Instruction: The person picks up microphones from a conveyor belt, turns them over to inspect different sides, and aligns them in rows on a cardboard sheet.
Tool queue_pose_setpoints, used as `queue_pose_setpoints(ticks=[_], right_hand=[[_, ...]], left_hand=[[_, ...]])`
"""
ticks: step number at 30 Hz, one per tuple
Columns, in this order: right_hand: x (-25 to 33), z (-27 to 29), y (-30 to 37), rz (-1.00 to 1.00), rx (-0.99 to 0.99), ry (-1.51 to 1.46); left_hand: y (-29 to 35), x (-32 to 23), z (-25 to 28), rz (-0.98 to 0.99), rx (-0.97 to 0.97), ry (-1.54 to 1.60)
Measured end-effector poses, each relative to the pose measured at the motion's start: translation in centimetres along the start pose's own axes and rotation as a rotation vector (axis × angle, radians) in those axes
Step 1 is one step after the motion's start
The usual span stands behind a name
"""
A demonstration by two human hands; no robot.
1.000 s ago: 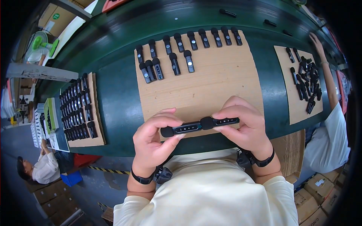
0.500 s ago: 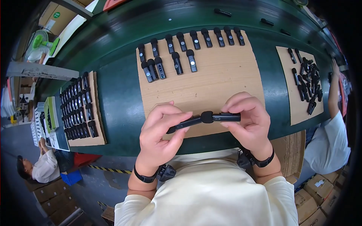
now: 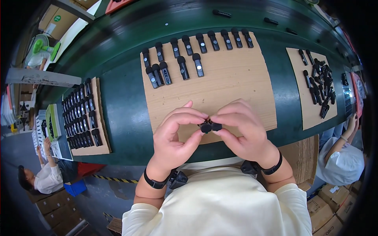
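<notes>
In front of me, above the cardboard sheet (image 3: 181,100), my left hand (image 3: 177,131) pinches one small black clip-on microphone (image 3: 205,128) between thumb and fingers. A second black clip-on microphone (image 3: 216,126) is pinched in my right hand (image 3: 242,128). The two are side by side with their round dark foam ends toward me; their bodies are mostly hidden behind the ends and my fingers. More such microphones (image 3: 197,65) lie in two rows on the sheet's far part, most with a pale round spot.
At left, a cardboard sheet (image 3: 103,133) bears microphones in rows. Another sheet (image 3: 311,114) at right carries a loose pile. Several microphones (image 3: 222,14) lie farther back on the green table (image 3: 126,118). One co-worker (image 3: 43,175) sits at left, another (image 3: 340,161) at right.
Both hands have come together and turned the microphones from an end-to-end line to side by side, foam ends toward me. The co-worker at right has drawn their arm back.
</notes>
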State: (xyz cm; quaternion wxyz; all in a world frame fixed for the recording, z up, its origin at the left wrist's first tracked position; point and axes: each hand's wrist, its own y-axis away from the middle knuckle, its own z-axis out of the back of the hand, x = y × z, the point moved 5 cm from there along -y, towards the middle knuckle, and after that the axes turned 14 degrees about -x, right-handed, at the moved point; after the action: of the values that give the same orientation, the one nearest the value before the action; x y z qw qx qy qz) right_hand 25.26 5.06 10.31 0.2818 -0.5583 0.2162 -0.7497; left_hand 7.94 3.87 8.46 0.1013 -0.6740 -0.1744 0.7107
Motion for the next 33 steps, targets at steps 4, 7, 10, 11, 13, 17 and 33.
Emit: queue_pose_setpoints(ticks=[4, 7, 10, 11, 13, 17, 33], right_hand=[[-0.2, 0.0, -0.2, 0.027, -0.025, -0.007], [-0.5, 0.4, -0.7, 0.034, -0.004, 0.015], [-0.9, 1.3, -1.9, 0.034, 0.052, 0.073], [-1.3, 1.6, -2.1, 0.027, 0.082, 0.1], [-2.6, 2.3, -2.6, 0.008, 0.114, 0.166], [-6.1, 3.3, -4.8, -0.005, 0.169, 0.32], [-10.4, 1.1, -3.5, 0.224, 0.431, 0.503]], left_hand=[[-0.5, -0.3, -0.5, -0.047, 0.004, -0.024], [-1.3, -1.0, -1.2, -0.18, 0.038, -0.175], [-2.1, -0.8, -1.5, -0.193, 0.013, -0.256], [-2.2, -0.6, -1.6, -0.193, 0.0, -0.297], [-2.9, -0.2, -1.9, -0.177, 0.002, -0.342], [-5.6, 0.3, -3.2, -0.214, 0.029, -0.491], [-5.6, 4.3, -7.2, -0.588, 0.314, -0.97]])
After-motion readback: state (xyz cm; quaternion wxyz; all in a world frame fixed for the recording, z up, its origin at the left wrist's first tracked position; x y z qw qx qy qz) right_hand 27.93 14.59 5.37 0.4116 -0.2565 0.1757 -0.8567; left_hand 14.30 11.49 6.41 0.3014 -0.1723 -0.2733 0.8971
